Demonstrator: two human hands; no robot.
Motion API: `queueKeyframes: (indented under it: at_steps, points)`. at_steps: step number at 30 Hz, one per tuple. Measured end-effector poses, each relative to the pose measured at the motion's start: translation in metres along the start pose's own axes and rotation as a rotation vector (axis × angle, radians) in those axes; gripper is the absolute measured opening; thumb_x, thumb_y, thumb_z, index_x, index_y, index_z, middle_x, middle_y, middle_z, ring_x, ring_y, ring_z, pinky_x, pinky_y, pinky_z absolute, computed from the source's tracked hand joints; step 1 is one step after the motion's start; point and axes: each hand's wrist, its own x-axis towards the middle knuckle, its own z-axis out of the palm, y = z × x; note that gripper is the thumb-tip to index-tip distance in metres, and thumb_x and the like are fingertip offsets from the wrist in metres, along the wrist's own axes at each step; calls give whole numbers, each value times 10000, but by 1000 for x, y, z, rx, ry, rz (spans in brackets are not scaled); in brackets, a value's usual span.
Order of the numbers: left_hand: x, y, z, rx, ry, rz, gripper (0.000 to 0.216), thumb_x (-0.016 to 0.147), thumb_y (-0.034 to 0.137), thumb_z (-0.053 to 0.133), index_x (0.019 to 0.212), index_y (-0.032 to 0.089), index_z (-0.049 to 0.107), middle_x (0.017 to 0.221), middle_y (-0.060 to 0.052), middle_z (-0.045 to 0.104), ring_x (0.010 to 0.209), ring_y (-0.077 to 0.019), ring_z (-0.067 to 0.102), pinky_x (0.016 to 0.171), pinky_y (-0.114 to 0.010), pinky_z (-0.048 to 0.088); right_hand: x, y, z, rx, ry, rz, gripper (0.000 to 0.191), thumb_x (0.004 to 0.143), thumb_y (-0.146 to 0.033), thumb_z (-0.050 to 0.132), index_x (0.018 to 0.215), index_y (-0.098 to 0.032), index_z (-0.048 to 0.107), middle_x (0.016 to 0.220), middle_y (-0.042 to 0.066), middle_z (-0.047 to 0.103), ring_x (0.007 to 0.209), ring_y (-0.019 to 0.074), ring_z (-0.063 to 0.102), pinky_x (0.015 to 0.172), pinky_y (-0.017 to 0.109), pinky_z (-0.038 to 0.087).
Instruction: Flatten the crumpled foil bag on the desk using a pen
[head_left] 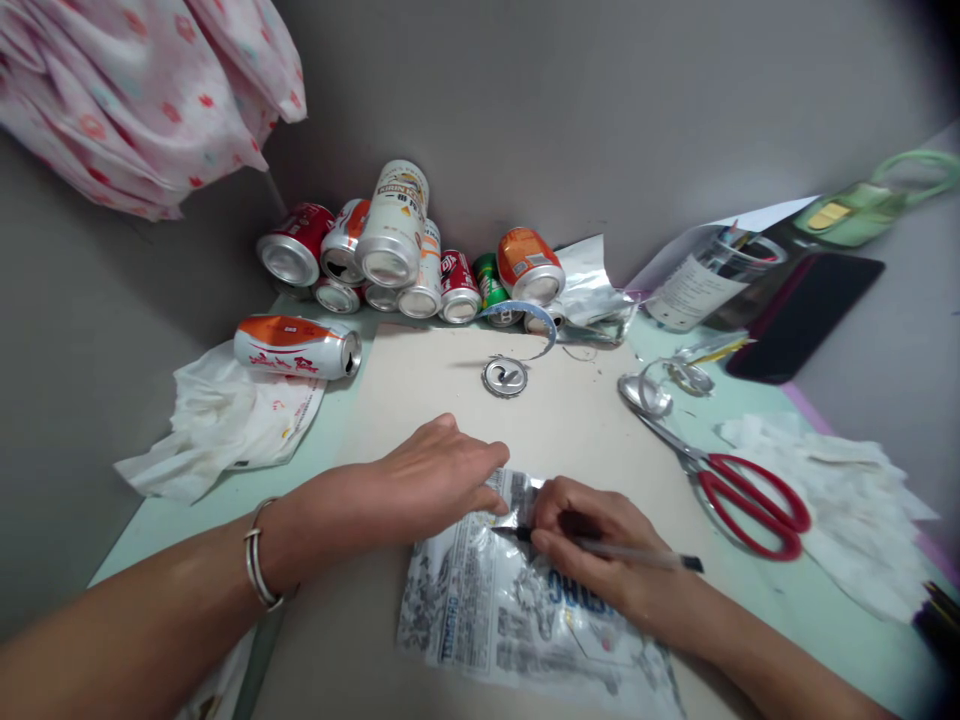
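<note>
A flattened sheet cut from a printed aluminium can point(469, 605) lies on the pale board, its lettering facing up. My right hand point(596, 525) is closed around a pen point(641, 553) with a clear barrel. The pen's dark tip points left, at or just above the upper part of the sheet. Over the sheet's upper left edge is my left hand point(435, 475), fingers stretched and holding nothing; whether its fingertips press on the metal I cannot tell. Beyond the hands lies a cut-off can top point(505, 377), with a thin curled metal strip point(551, 325) behind it.
Several drink cans point(394, 225) are stacked along the wall; another can point(296, 347) lies on tissues at left. Red-handled scissors point(754, 505) are at right beside crumpled tissues point(855, 510). Behind them are metal scraps point(646, 395), a phone point(806, 315) and a pen cup point(697, 285).
</note>
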Motion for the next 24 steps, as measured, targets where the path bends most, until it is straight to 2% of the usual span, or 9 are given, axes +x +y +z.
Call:
queueKeyframes:
  at_steps: [5, 9, 24]
  points:
    - [1, 0, 0, 13, 2, 8, 201, 1048, 392, 631, 943, 224, 595, 860, -30, 700, 953, -282, 595, 752, -315, 366, 0, -1, -1, -1, -23, -7, 225, 942, -308, 617, 756, -225, 522, 664, -38, 490, 603, 133, 395, 545, 264, 312]
    - [2, -3, 3, 15, 12, 12, 213, 1044, 411, 642, 942, 228, 604, 858, -25, 705, 949, -285, 598, 734, -316, 362, -1, 0, -1, -4, 3, -2, 219, 957, -319, 606, 773, -223, 536, 663, -40, 488, 602, 132, 398, 541, 260, 309]
    - [3, -6, 6, 29, 41, 26, 251, 1029, 464, 671, 961, 228, 620, 836, -34, 696, 947, -290, 613, 707, -314, 340, 0, 2, -2, 0, -33, -17, 236, 956, -319, 608, 757, -223, 526, 659, -44, 481, 601, 130, 391, 542, 265, 303]
